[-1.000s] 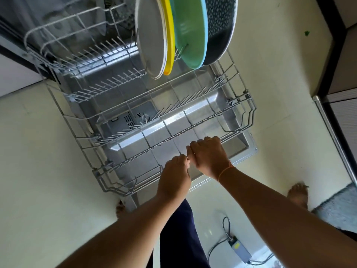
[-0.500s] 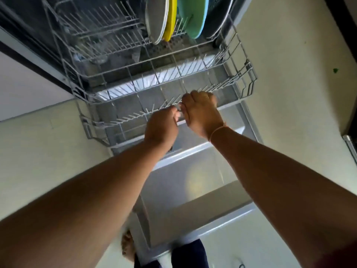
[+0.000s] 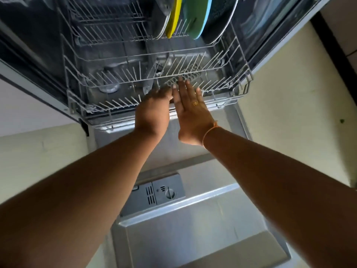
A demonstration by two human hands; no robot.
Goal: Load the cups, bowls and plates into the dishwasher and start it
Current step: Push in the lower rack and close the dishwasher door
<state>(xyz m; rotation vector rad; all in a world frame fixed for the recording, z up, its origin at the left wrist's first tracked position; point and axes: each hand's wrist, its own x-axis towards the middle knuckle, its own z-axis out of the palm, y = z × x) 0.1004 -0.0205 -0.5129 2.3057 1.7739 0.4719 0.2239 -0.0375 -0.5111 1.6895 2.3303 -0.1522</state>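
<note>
Rack [image 3: 119, 103] pushed in; hands [image 3: 152, 111] [image 3: 193, 113] flat against front.

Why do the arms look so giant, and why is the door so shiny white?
Head view: the wide-angle lens stretches things near the edges, so the forearms balloon while the left hand and right hand look small; light glares pale off the metal dishwasher door; the tub behind the plates is dim.
</note>
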